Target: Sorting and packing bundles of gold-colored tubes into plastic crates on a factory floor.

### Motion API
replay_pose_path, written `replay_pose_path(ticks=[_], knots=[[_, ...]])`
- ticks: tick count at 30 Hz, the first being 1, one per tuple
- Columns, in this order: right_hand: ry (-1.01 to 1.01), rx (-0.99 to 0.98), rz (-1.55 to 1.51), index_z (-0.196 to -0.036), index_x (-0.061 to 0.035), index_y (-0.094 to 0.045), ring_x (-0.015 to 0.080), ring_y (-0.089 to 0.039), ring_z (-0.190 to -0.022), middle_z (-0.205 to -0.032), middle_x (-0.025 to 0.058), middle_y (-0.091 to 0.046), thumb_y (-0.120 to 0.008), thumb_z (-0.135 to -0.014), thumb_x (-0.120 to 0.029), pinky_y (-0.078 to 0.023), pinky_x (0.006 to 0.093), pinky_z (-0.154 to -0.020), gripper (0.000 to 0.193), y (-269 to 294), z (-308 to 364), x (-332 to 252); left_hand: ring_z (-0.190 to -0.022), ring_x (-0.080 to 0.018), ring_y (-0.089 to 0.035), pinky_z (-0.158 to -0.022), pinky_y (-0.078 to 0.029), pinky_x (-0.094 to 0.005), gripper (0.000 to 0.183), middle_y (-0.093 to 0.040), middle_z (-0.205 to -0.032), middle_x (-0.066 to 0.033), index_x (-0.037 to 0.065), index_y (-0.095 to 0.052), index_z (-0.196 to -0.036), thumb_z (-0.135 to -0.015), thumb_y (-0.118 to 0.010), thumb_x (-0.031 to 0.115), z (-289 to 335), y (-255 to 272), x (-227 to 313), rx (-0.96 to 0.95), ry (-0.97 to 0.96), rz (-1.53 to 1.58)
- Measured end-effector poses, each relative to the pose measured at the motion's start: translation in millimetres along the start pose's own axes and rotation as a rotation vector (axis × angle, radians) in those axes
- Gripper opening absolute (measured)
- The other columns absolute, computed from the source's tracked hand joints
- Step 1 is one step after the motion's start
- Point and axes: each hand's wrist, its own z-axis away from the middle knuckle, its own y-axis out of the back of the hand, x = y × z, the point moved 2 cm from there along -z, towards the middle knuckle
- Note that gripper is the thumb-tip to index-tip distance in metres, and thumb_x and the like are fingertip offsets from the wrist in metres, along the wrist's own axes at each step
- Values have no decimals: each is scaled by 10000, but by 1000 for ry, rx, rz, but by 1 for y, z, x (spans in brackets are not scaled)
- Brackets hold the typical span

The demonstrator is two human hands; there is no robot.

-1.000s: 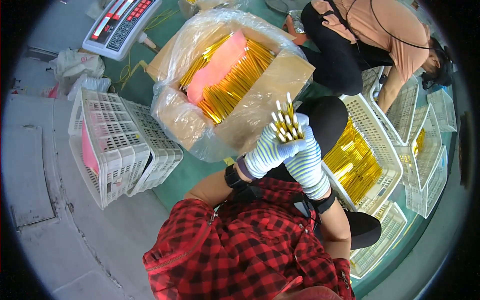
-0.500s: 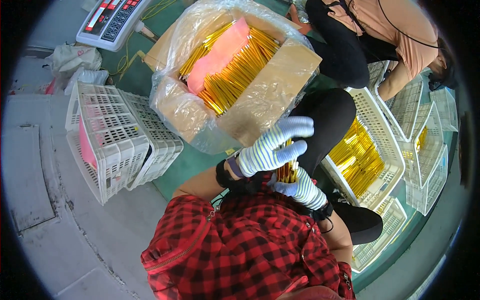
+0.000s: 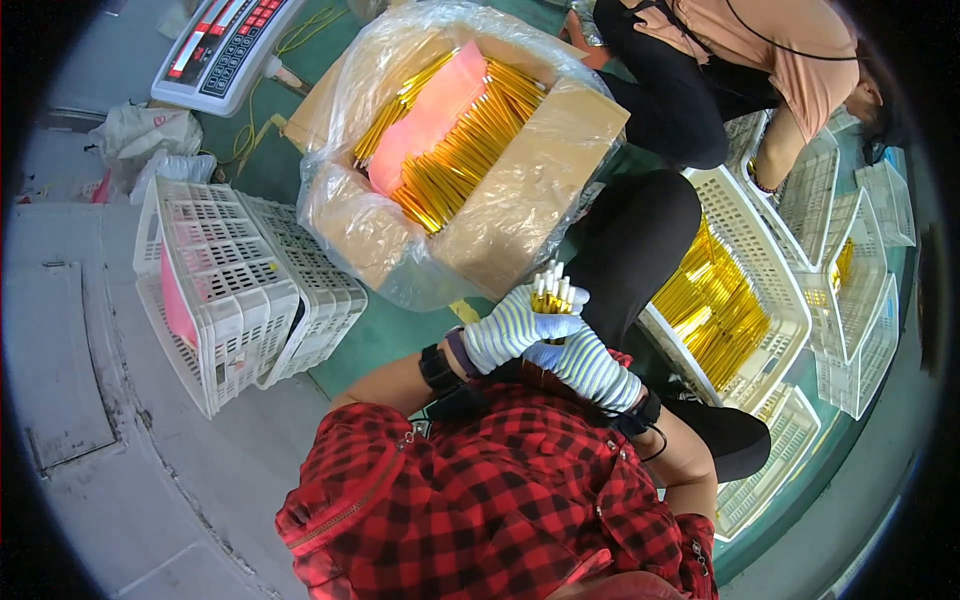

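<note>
Both my hands, in blue-and-white striped gloves, are closed on one small bundle of thin gold sticks with white tips (image 3: 552,295) in front of my chest. My left hand (image 3: 512,328) wraps the upper part, with the white ends poking up above its fingers. Just below, my right hand (image 3: 592,368) grips the lower part, which is mostly hidden. Beyond my hands, a cardboard box (image 3: 545,160) lined with clear plastic holds many such gold sticks (image 3: 455,165) and a pink sheet (image 3: 428,115).
To my right, a white plastic basket (image 3: 795,320) holds more gold sticks; other baskets (image 3: 855,285) stand beyond. Two white crates (image 3: 225,290) stand at the left. A digital scale (image 3: 225,55) and plastic bags (image 3: 150,140) are farther back. Another person (image 3: 760,60) sits at the upper right.
My left hand has come down and closed around the bundle's upper part; its fingers were spread beside it before. The bundle and both hands shifted slightly left, and the white tips now show.
</note>
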Motion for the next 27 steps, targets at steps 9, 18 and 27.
replay_pose_path(ticks=[9,18,27], knots=[[-193,-80,-397,-1353,3,-405,149,-500,-1154,-1258,61,-520,-668,-878,-105,-382,311,-1026,553,8,2,-14,-960,-268,-641,-967,-497,-451,153,-634,-1040,-102,54,-593,-1025,-880,-592,6,4,8,49,188,-163,354],[-274,41,-511,-1404,-24,-382,217,-603,-1058,-1192,142,-575,-619,-913,-111,-477,349,-964,552,47,35,5,-866,-173,-643,-867,-514,-337,434,-657,-980,-69,1,-486,-1295,-895,-619,105,-59,107,176,296,-607,-620],[-240,319,-721,-1370,13,-401,221,-632,-997,-1144,144,-622,-615,-926,-146,-497,351,-929,518,88,84,27,-974,-283,-637,-829,-487,-431,302,-661,-1075,-111,105,-615,-1144,-847,-574,138,-164,178,177,30,-200,-2345]])
